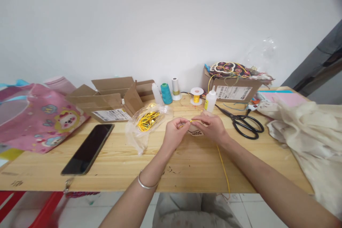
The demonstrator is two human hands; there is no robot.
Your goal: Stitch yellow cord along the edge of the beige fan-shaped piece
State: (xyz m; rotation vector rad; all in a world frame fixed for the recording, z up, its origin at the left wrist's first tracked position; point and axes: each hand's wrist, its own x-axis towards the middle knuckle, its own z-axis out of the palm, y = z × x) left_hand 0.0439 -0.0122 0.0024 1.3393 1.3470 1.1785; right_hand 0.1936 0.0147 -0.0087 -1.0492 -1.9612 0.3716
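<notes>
Thumb and fingers of my left hand [176, 129] pinch a yellow cord [223, 165] above the middle of the table. My right hand [211, 127] grips the same cord close beside it, fingertips nearly meeting. One length of the cord runs from under my right hand down to the table's front edge. Below my fingers shows a small pale piece with a dark cut-out pattern [197, 133], partly hidden by the hands. A clear plastic bag [136, 137] with yellow cords in it lies left of my left hand.
Black scissors [247, 124] lie to the right, near a beige cloth [304, 135]. Behind my hands stand a white bottle [211, 100], a yellow spool [197, 98] and a teal thread cone [166, 94]. Cardboard boxes [109, 103], a phone [88, 149] and a pink bag [45, 117] are leftward.
</notes>
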